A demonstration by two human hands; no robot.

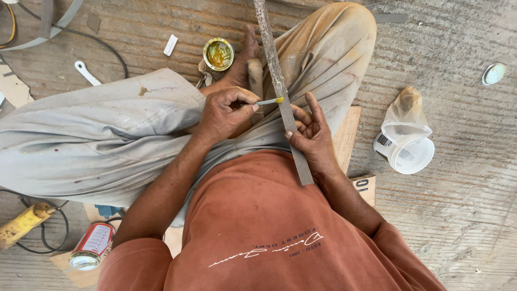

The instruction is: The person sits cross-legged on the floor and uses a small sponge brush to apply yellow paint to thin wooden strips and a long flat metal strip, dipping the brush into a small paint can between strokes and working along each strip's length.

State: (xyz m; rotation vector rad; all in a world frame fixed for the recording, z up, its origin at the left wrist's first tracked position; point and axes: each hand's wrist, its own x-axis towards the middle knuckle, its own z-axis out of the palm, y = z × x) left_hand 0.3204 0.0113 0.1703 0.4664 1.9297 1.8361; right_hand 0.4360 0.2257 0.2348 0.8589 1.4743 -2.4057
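I sit cross-legged on a concrete floor. My left hand (226, 113) pinches a thin stick (267, 101) whose yellow-smeared tip touches a long narrow grey strip (278, 81). My right hand (313, 136) grips that strip from the right, thumb on its face. The strip runs from the top edge down to my lap. An open tin of yellow glue (218, 54) stands on the floor beside my bare foot (249, 56).
A white plastic cup (405, 154) with a crumpled bag in it stands at the right, a round lid (494, 73) beyond it. A red can (92, 246) lies on its side at lower left by a yellow tool (21, 223) with cable. A wooden board (347, 132) lies under me.
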